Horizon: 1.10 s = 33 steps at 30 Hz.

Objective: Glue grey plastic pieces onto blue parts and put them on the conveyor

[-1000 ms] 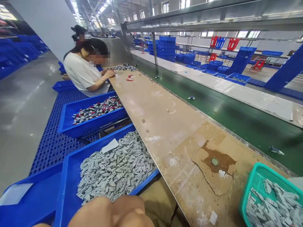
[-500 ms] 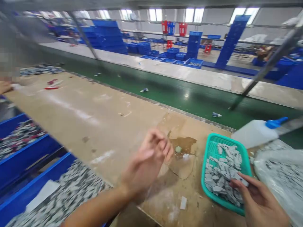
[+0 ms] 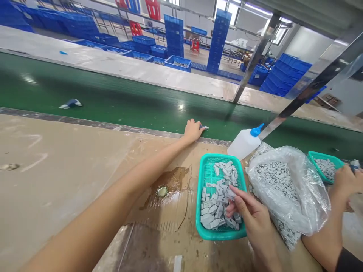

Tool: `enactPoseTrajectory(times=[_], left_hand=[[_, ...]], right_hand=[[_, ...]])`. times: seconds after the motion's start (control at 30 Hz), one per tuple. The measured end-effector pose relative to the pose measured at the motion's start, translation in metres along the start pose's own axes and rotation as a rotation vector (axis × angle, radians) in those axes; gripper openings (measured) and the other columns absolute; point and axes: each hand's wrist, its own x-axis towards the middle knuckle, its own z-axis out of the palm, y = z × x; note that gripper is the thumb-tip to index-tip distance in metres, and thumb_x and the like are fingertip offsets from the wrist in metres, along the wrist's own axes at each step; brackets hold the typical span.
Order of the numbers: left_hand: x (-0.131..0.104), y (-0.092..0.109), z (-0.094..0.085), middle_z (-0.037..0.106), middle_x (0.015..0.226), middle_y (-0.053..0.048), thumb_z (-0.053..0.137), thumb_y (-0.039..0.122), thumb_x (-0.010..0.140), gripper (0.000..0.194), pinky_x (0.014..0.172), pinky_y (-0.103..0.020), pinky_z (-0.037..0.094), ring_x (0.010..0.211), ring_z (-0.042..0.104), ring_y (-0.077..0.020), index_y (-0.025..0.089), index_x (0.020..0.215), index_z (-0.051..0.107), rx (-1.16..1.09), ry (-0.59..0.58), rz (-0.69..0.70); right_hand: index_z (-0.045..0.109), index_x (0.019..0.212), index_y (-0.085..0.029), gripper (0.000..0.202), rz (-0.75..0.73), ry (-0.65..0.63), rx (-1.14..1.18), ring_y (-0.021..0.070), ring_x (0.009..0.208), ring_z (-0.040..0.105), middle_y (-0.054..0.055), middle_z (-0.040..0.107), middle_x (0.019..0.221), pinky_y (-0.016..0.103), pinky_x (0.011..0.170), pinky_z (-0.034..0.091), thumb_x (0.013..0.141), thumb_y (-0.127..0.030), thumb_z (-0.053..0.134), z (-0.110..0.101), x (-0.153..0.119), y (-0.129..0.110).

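Observation:
My left hand (image 3: 193,130) reaches across to the green conveyor belt (image 3: 136,105). Its fingers are curled round a small dark-blue and white piece (image 3: 204,127), whose pale tip sticks out past them. Low on the right, my right hand (image 3: 255,219) pinches a small light-grey plastic part (image 3: 231,193) between thumb and fingers. That hand hovers over a teal mesh basket (image 3: 199,204) holding many similar loose grey parts (image 3: 217,209).
A white bottle (image 3: 244,144) with a blue nozzle stands behind the basket. Right of it, a clear plastic bag (image 3: 309,189) bulges with grey parts. A co-worker's hand (image 3: 347,181) is beside another teal basket (image 3: 314,154). Another blue-white piece (image 3: 70,103) lies on the belt.
My view has swung right. My left hand has gone from above the table out to the belt and closed round a piece there. My right hand still holds a grey part at the basket.

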Motion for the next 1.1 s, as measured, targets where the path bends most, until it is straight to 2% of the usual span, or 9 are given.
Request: enactPoseTrajectory(times=[0.1, 0.23, 0.33, 0.43, 0.5, 0.6, 0.7, 0.87, 1.1], left_hand=[[-0.004, -0.004, -0.009, 0.066, 0.106, -0.016, 0.067, 0.023, 0.083, 0.016, 0.098, -0.042, 0.042, 0.110, 0.056, -0.0316, 0.013, 0.096, 0.068, -0.072, 0.013, -0.001], [-0.037, -0.019, -0.055, 0.069, 0.090, -0.008, 0.073, 0.029, 0.077, 0.029, 0.080, -0.032, 0.049, 0.087, 0.065, -0.0237, 0.015, 0.100, 0.066, -0.222, 0.061, -0.032], [-0.089, -0.038, -0.104, 0.068, 0.084, -0.003, 0.087, 0.033, 0.059, 0.050, 0.076, -0.030, 0.050, 0.083, 0.067, -0.0216, 0.017, 0.099, 0.061, -0.489, 0.090, -0.072], [-0.152, -0.055, -0.144, 0.073, 0.090, -0.007, 0.090, 0.035, 0.054, 0.050, 0.079, -0.032, 0.052, 0.087, 0.069, -0.0228, 0.017, 0.086, 0.057, -0.739, -0.038, -0.228], [-0.189, -0.063, -0.158, 0.075, 0.094, -0.009, 0.090, 0.033, 0.055, 0.046, 0.085, -0.033, 0.052, 0.093, 0.070, -0.0227, 0.017, 0.083, 0.057, -0.848, -0.098, -0.322], [-0.227, -0.070, -0.166, 0.075, 0.087, -0.007, 0.090, 0.029, 0.059, 0.041, 0.081, -0.032, 0.054, 0.081, 0.070, -0.0187, 0.016, 0.087, 0.063, -0.988, -0.142, -0.436], [-0.242, -0.074, -0.170, 0.073, 0.083, -0.005, 0.088, 0.026, 0.062, 0.041, 0.074, -0.030, 0.055, 0.071, 0.068, -0.0161, 0.017, 0.097, 0.069, -1.133, -0.141, -0.488], [-0.241, -0.084, -0.175, 0.074, 0.094, -0.008, 0.088, 0.022, 0.062, 0.041, 0.068, -0.027, 0.056, 0.074, 0.068, -0.0167, 0.019, 0.101, 0.074, -1.202, -0.152, -0.474], [-0.246, -0.096, -0.167, 0.075, 0.080, -0.005, 0.089, 0.017, 0.055, 0.032, 0.071, -0.025, 0.057, 0.072, 0.068, -0.0156, 0.019, 0.085, 0.078, -1.265, -0.165, -0.545]], right_hand=[[0.072, 0.116, -0.024, 0.036, 0.026, -0.111, 0.042, 0.0147, 0.063, 0.065, 0.002, 0.070, 0.072, 0.029, 0.069, 0.055, 0.089, -0.046, 0.064, 0.000, 0.003, 0.003], [0.070, 0.108, -0.019, 0.039, 0.080, -0.210, 0.166, 0.0164, 0.063, 0.066, 0.003, 0.070, 0.073, 0.029, 0.064, 0.054, 0.086, -0.051, 0.067, 0.002, 0.004, -0.003], [0.069, 0.098, -0.019, 0.038, 0.038, -0.176, 0.090, 0.0168, 0.064, 0.066, 0.005, 0.071, 0.076, 0.029, 0.064, 0.055, 0.086, -0.055, 0.063, 0.017, -0.003, -0.018], [0.072, 0.096, -0.020, 0.034, -0.026, -0.206, -0.117, 0.0169, 0.070, 0.066, 0.005, 0.070, 0.080, 0.026, 0.066, 0.055, 0.088, -0.052, 0.061, 0.048, -0.013, -0.029], [0.073, 0.100, -0.020, 0.034, -0.072, -0.249, -0.175, 0.0167, 0.071, 0.066, 0.006, 0.071, 0.083, 0.025, 0.065, 0.054, 0.089, -0.049, 0.061, 0.077, -0.017, -0.030], [0.073, 0.105, -0.018, 0.036, -0.071, -0.217, -0.082, 0.0160, 0.067, 0.066, 0.006, 0.073, 0.083, 0.025, 0.063, 0.056, 0.087, -0.048, 0.063, 0.124, -0.019, -0.022], [0.071, 0.108, -0.017, 0.037, -0.041, -0.146, -0.038, 0.0167, 0.069, 0.068, 0.007, 0.074, 0.084, 0.027, 0.065, 0.058, 0.087, -0.047, 0.064, 0.154, -0.016, -0.011], [0.070, 0.114, -0.017, 0.036, -0.112, -0.124, -0.258, 0.0190, 0.085, 0.071, 0.010, 0.074, 0.104, 0.031, 0.076, 0.058, 0.091, -0.043, 0.060, 0.158, -0.010, 0.001], [0.074, 0.109, -0.021, 0.025, -0.433, -0.032, -0.645, 0.0187, 0.094, 0.069, 0.008, 0.074, 0.102, 0.031, 0.084, 0.055, 0.094, -0.030, 0.057, 0.161, -0.003, 0.009]])
